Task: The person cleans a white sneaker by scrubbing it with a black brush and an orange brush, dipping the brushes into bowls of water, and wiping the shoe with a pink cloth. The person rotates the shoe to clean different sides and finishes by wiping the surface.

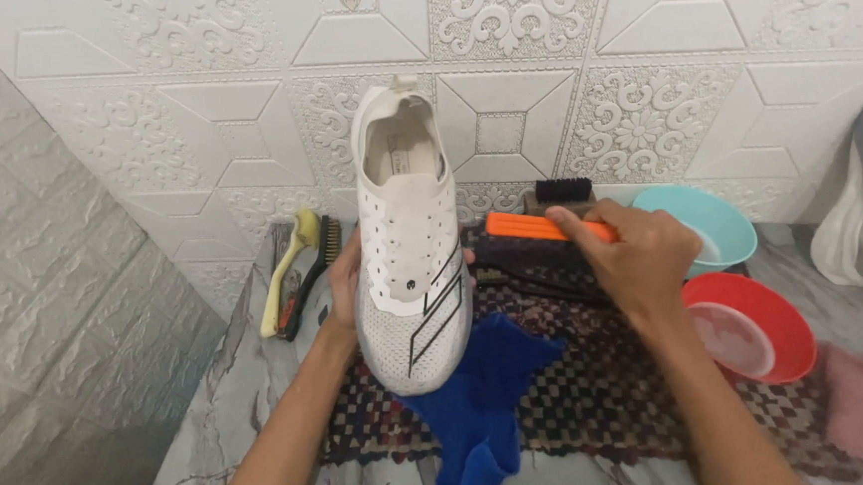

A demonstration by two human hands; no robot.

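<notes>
My left hand (342, 285) holds shoe (407, 241) from side, fingers wrapped round it. Shoe stands toe down, heel up, so top faces me and I see it well. Toe rests on blue cloth (481, 405), over checked mat (592, 392) on desk (233, 380).

My right hand (640, 255) closes on orange brush (542, 227), just right of shoe.

Red bowl (751, 327) and teal bowl (702, 224) sit near right hand, easy reach. Two more brushes (300, 274) lie left, by wall.
</notes>
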